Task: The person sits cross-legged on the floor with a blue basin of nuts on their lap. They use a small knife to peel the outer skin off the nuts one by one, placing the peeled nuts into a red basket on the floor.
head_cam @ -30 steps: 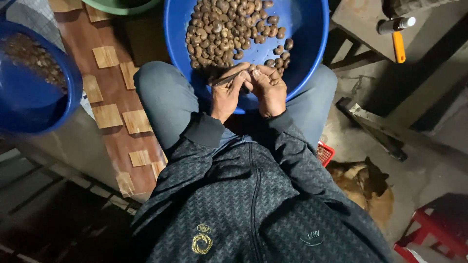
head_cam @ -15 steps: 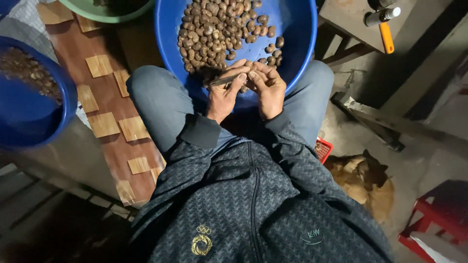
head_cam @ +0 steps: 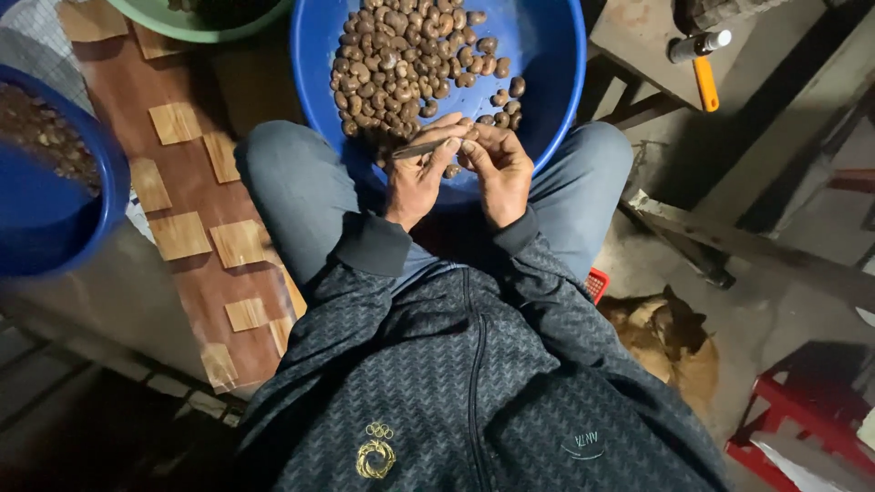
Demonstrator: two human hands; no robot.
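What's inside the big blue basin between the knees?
The blue basin holds a pile of brown nuts. The left hand and right hand cover its near edge.

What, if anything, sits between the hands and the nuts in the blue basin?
Nothing visible. The left hand, holding a thin tool, and the right hand hover over the blue basin, directly beside the nuts.

Shot from one head-worn camera, aimed steeply down along the wearer's own chest and lap. Framed close on the left hand (head_cam: 415,178) and right hand (head_cam: 497,169) at the rim of the blue basin (head_cam: 547,82) (no second view to compare), with floor visible on both sides.
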